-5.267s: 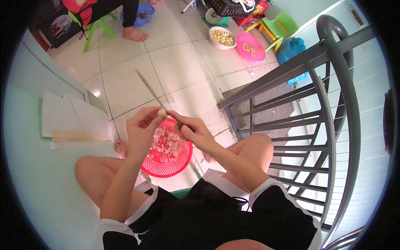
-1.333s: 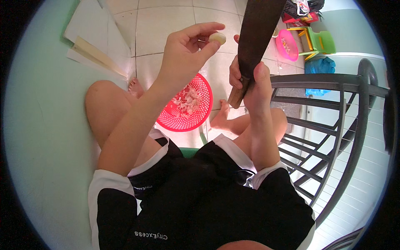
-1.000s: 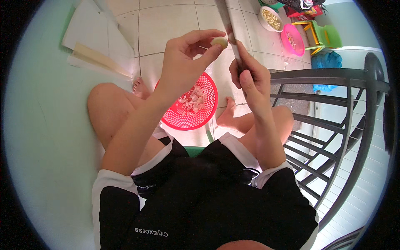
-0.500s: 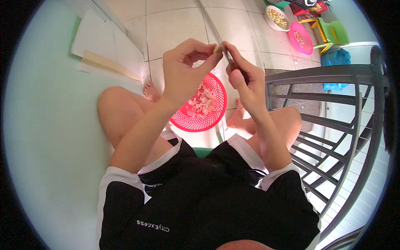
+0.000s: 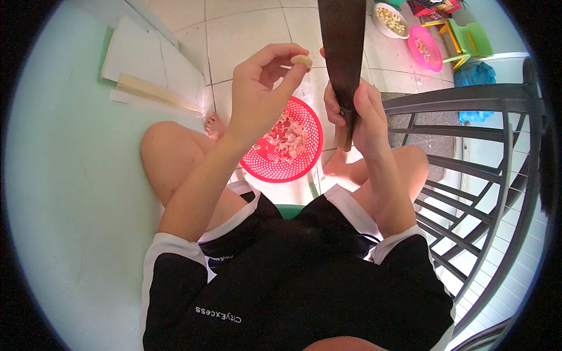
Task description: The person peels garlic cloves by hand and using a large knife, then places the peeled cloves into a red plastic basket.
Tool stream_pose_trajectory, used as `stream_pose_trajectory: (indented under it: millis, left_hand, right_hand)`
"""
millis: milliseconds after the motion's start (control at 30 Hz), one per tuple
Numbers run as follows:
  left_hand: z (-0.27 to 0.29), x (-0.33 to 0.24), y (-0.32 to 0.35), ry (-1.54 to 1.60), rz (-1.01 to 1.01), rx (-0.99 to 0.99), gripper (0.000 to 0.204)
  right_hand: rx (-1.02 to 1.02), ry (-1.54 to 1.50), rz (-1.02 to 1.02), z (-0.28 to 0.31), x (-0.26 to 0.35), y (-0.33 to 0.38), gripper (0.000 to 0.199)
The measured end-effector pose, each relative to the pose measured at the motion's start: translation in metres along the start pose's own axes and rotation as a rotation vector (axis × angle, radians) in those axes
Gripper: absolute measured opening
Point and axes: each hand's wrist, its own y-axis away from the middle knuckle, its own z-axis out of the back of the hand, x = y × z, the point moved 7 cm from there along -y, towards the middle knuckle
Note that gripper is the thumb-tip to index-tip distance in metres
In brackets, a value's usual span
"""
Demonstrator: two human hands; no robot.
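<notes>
Between the thumb and fingertips of my left hand [image 5: 257, 96] is a pale, peeled-looking garlic clove [image 5: 301, 60]. My right hand [image 5: 370, 120] is wrapped around the wooden handle of a knife [image 5: 343, 47], whose broad dark blade points away from me with its flat face showing. Clove and blade are apart, with a small gap between them. Below both hands, between my feet, stands a red perforated basket [image 5: 319, 137]. Inside it lie pinkish garlic cloves and loose skins [image 5: 288, 142]; my left wrist covers part of its left side.
At the far right are a white bowl [image 5: 379, 27] of pale cloves, a pink basin [image 5: 437, 60] with some pieces in it, and a small green chair [image 5: 475, 41]. A dark metal railing [image 5: 456, 98] runs close on my right, near a blue plastic bag [image 5: 477, 75]. A wall [image 5: 76, 175] borders my left.
The knife has moved right, away from the clove, and turned from edge-on to show its broad face. My left hand still pinches the clove, now more fully visible.
</notes>
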Motion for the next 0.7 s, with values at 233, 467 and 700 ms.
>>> stream_pose_trajectory:
  millis: [233,467,700]
  left_hand:
    - [0.003,0.004,0.003,-0.041,-0.016,-0.019,0.021]
    - [0.009,0.013,0.002,0.092,0.108,-0.041,0.025]
    - [0.006,0.026,0.003,0.277,0.168,-0.032,0.027]
  right_hand:
    - [0.06,0.165,0.081,-0.007,0.0,0.001,0.066]
    - [0.022,-0.065,-0.025,-0.013,-0.012,0.003,0.058]
    - [0.009,-0.182,-0.076,-0.015,-0.015,0.004,0.053]
